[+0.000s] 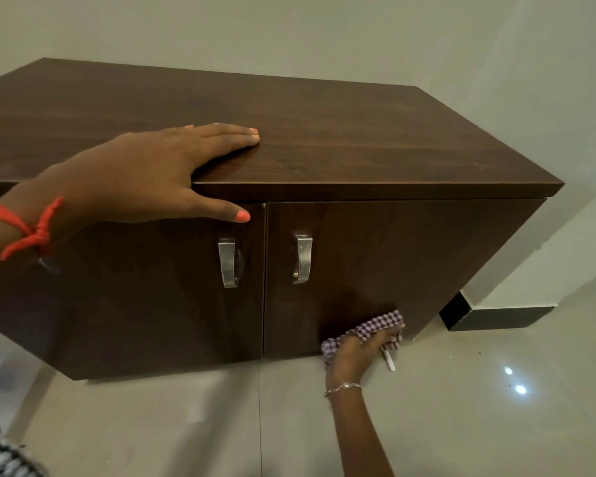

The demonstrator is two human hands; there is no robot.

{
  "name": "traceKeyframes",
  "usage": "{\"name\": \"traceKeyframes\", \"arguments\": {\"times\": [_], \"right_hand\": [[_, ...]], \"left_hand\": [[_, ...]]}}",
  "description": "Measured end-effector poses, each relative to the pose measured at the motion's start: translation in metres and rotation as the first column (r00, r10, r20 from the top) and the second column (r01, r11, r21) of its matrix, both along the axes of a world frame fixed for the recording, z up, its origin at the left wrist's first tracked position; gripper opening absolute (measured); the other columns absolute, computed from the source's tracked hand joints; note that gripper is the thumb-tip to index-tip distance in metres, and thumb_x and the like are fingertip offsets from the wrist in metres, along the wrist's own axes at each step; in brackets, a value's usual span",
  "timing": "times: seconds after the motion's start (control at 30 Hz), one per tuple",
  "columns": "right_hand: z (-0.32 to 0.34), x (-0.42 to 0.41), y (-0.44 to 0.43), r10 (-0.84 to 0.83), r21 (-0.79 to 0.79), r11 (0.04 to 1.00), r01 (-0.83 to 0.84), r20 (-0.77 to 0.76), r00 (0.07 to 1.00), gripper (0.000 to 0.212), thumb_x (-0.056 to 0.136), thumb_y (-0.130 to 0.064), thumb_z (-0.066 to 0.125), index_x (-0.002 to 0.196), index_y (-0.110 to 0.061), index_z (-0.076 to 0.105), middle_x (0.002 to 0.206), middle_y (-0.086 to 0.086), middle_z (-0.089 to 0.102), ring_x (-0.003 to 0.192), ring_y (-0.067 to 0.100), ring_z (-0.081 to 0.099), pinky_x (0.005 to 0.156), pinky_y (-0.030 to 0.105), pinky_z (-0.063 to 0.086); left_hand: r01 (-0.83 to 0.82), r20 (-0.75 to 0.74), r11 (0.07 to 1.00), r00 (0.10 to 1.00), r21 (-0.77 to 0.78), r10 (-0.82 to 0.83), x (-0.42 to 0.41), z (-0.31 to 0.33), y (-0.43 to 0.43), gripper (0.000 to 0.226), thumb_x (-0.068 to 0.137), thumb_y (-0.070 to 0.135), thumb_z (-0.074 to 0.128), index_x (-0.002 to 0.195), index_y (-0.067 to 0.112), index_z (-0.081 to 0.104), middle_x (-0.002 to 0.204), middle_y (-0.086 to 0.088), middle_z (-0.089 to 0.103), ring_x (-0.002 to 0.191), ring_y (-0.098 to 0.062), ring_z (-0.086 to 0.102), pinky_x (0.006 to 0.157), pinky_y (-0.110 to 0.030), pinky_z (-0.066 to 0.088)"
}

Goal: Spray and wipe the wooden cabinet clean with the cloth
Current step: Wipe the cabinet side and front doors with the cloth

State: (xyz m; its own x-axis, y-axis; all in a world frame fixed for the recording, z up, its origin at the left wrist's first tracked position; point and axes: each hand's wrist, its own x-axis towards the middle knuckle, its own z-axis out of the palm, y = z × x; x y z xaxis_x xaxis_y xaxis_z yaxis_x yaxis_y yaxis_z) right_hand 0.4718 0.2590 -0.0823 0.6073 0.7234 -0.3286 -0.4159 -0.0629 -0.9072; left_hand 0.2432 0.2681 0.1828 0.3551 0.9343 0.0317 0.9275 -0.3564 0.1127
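The cabinet [324, 142] stands on the floor [427, 425]. The left hand [145, 173] lies flat and spread on its top front edge. The right hand [355, 352], clenched around the cloth [375, 327], wipes the right door's [410, 256] bottom edge. No spray bottle shows; the wiping looks well along.

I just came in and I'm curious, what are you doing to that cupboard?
A person is cleaning the wooden cabinet. The right hand presses a checked cloth against the bottom of the right-hand door, close to the floor. The left hand lies flat on the cabinet's top edge. Both doors are shut. No spray bottle is in view.
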Motion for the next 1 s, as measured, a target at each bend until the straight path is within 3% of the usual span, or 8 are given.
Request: {"name": "traceKeyframes", "arguments": {"times": [0.1, 0.23, 0.37, 0.5, 0.63, 0.8, 0.93, 1.0], "right_hand": [[-0.021, -0.034, -0.007, 0.126, -0.037, 0.992, -0.123, 0.083, 0.989, 0.093, 0.071, -0.008, 0.040, 0.141, -0.046, -0.007, 0.155, 0.005, 0.009, 0.137, 0.028, 0.027, 0.111, 0.050, 0.027], [-0.009, -0.060, -0.013, 0.137, -0.071, 0.985, -0.154, -0.204, 0.969, 0.094, 0.076, 0.022, 0.032, 0.147, -0.029, -0.004, 0.144, 0.009, 0.029, 0.119, 0.031, 0.045, 0.104, 0.049, 0.037], [0.001, -0.069, -0.016, 0.147, -0.109, 0.971, -0.214, -0.432, 0.890, 0.089, 0.077, 0.026, 0.029, 0.147, -0.023, 0.008, 0.135, 0.010, 0.036, 0.112, 0.029, 0.045, 0.096, 0.039, 0.039], [-0.001, -0.067, -0.017, 0.166, -0.166, 0.936, -0.311, -0.572, 0.804, 0.057, 0.076, 0.023, 0.030, 0.124, -0.005, 0.042, 0.107, 0.016, 0.051, 0.089, 0.030, 0.052, 0.079, 0.039, 0.047], [-0.008, -0.038, -0.009, 0.184, -0.156, 0.927, -0.340, -0.603, 0.777, 0.025, 0.082, 0.014, 0.027, 0.071, 0.001, 0.046, 0.078, 0.016, 0.049, 0.071, 0.030, 0.048, 0.083, 0.042, 0.043], [-0.010, 0.003, 0.006, 0.201, -0.073, 0.952, -0.296, -0.579, 0.790, 0.015, 0.061, 0.009, 0.029, 0.061, 0.006, 0.044, 0.069, 0.024, 0.050, 0.078, 0.038, 0.052, 0.087, 0.047, 0.040], [-0.036, 0.067, 0.036, 0.160, -0.110, 0.966, -0.232, -0.450, 0.879, 0.009, 0.045, 0.000, 0.049, 0.052, 0.003, 0.043, 0.063, 0.024, 0.047, 0.055, 0.029, 0.052, 0.050, 0.036, 0.052], [-0.021, 0.090, 0.037, 0.202, -0.144, 0.949, -0.279, -0.402, 0.893, 0.026, 0.035, 0.001, 0.055, 0.058, 0.002, 0.044, 0.069, 0.024, 0.046, 0.066, 0.030, 0.052, 0.051, 0.036, 0.052]], "left_hand": [[0.003, -0.005, 1.000, 1.000, 0.007, -0.003, 0.000, 0.001, 0.001, 0.094, 0.049, 0.092, 0.026, 0.132, 0.062, -0.005, 0.135, 0.039, 0.000, 0.137, -0.018, 0.022, 0.096, -0.046, 0.036], [0.000, -0.008, 1.000, 1.000, 0.024, 0.001, 0.000, 0.001, 0.000, 0.096, 0.050, 0.089, 0.027, 0.135, 0.058, -0.002, 0.135, 0.039, -0.001, 0.136, -0.014, 0.021, 0.096, -0.044, 0.035], [0.000, -0.006, 1.000, 1.000, 0.016, 0.000, 0.001, 0.002, 0.000, 0.096, 0.049, 0.091, 0.026, 0.134, 0.059, -0.003, 0.134, 0.040, -0.003, 0.137, -0.018, 0.022, 0.094, -0.045, 0.037], [-0.006, -0.003, 1.000, 1.000, 0.003, 0.006, 0.000, 0.002, -0.001, 0.093, 0.049, 0.092, 0.026, 0.131, 0.063, -0.005, 0.135, 0.041, -0.003, 0.139, -0.019, 0.018, 0.098, -0.047, 0.035], [-0.018, 0.003, 1.000, 1.000, -0.019, 0.018, 0.002, 0.004, -0.005, 0.095, 0.047, 0.090, 0.026, 0.132, 0.061, -0.004, 0.135, 0.039, -0.004, 0.140, -0.017, 0.012, 0.104, -0.046, 0.028], [-0.012, 0.005, 1.000, 1.000, -0.024, 0.012, 0.003, 0.004, -0.005, 0.098, 0.047, 0.089, 0.026, 0.136, 0.057, -0.002, 0.135, 0.038, -0.004, 0.140, -0.014, 0.010, 0.105, -0.044, 0.026], [-0.007, -0.001, 1.000, 1.000, -0.018, 0.007, 0.003, 0.004, -0.004, 0.098, 0.048, 0.089, 0.025, 0.137, 0.056, -0.002, 0.136, 0.037, -0.002, 0.140, -0.015, 0.013, 0.102, -0.044, 0.029], [-0.005, -0.006, 1.000, 1.000, -0.017, 0.005, 0.003, 0.004, -0.003, 0.098, 0.049, 0.089, 0.025, 0.137, 0.056, -0.002, 0.135, 0.037, -0.002, 0.139, -0.017, 0.015, 0.101, -0.044, 0.031]]}}
